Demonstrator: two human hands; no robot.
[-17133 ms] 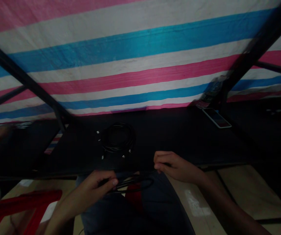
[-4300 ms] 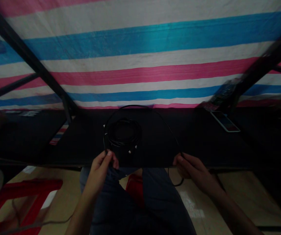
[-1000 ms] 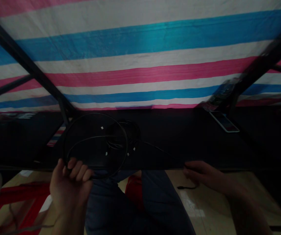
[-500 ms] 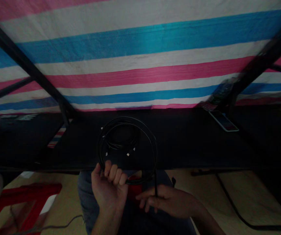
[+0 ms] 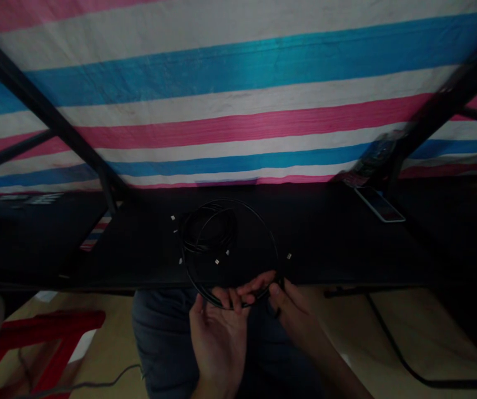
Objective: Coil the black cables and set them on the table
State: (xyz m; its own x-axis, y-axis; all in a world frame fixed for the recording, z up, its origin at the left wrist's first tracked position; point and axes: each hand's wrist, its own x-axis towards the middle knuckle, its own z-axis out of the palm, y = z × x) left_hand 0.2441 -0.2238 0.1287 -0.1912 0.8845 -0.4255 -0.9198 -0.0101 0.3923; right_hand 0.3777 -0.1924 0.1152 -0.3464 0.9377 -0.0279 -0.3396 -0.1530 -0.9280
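Note:
A black cable (image 5: 271, 233) is bent into a wide loop above the front of the dark table. My left hand (image 5: 221, 332), palm up, curls its fingers round the lower part of the loop. On the loop's right side my right hand (image 5: 294, 310) grips the same cable, its fingers reaching toward the left hand's. A metal-tipped plug (image 5: 289, 256) shows just beyond the right hand. Behind the loop lies a coil of black cables (image 5: 209, 249) on the table, with several small light connector ends around it, one being a connector (image 5: 217, 261) at its front.
The black table (image 5: 325, 238) has a phone (image 5: 381, 205) at its right, near a clear plastic bottle or wrap (image 5: 379, 152). Dark slanted frame bars (image 5: 51, 119) stand at both sides before a striped sheet (image 5: 238, 124). A red stool-like frame (image 5: 55, 332) is on the floor.
Both hands have shifted: the left moved right, the right moved up to the loop's edge. The cable loop has widened and moved rightward, and a plug now shows at right.

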